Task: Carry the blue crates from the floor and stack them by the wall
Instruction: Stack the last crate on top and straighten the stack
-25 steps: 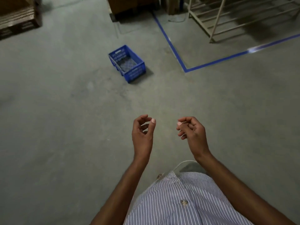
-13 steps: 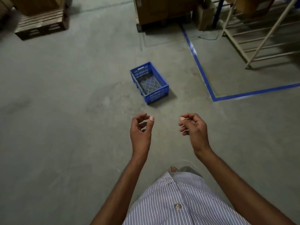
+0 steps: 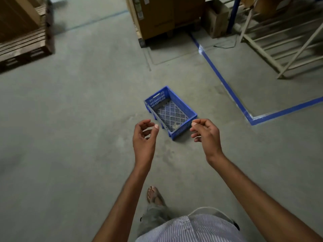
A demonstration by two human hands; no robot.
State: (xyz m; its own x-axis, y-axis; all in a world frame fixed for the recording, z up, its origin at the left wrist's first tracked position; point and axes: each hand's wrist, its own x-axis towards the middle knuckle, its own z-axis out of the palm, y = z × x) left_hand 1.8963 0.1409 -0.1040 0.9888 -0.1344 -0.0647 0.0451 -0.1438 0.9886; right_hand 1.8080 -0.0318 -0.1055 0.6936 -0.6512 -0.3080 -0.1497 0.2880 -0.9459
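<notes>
A: Where's the crate (image 3: 170, 111) rel. to the hands?

B: On the floor (image 3: 73, 119), just beyond and between them. Blue plastic, rectangular, slatted walls w/ a handle slot in the far end, bottom a diamond-pattern grid. Sits skewed, near corner pointing toward the right hand (image 3: 207, 135). Open top, only a pale scrap or two inside.

A: Grip state?

B: Left hand (image 3: 144, 137): palm turned inward, fingers curled loosely, thumb up; a half-open grip, nothing in it. Right hand: same sort of loose curl, fingertips near the thumb, also holding nothing. Its fingertips overlap the crate's near rim in the view, but can't tell if they touch it. Both forearms bare.

A: Surroundings?

B: Floor is smooth grey concrete, mottled patches. Blue tape line (image 3: 225, 84) runs beyond the right hand, bends at a right angle off to that hand's side. Past it, a pale metal frame (image 3: 279, 49) w/ straight rungs. Straight beyond the crate: big brown cardboard boxes (image 3: 167, 14). Far out from the left hand: wooden pallet (image 3: 26, 44), slatted boards.

A: And close in?

B: Below the hands, a foot (image 3: 154, 194) in a sandal, grey trouser leg, striped cotton shirt (image 3: 192, 229) w/ fine lines.
</notes>
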